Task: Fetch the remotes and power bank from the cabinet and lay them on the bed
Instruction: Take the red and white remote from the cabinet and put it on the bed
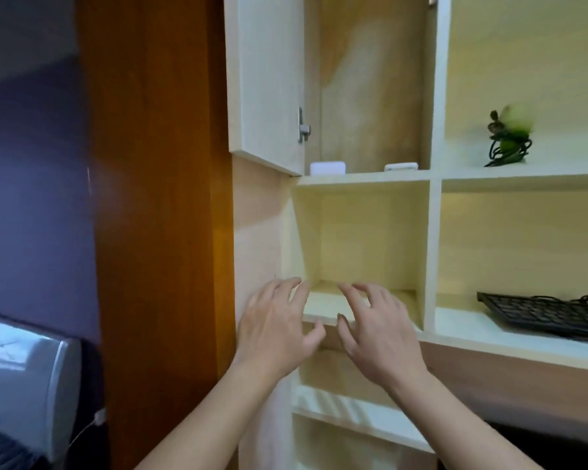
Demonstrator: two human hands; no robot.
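The tall pale wooden cabinet (435, 96) stands with its upper door (265, 79) swung open. In the open cubby right of it lies a black keyboard (543, 315). Before its empty middle cubby, the left hand (279, 329) and right hand (375, 334) hover with fingers spread, grasping nothing. Inside its upper compartment sit a white rounded box (327, 167) and a flat white device (401, 166); which is the power bank is unclear.
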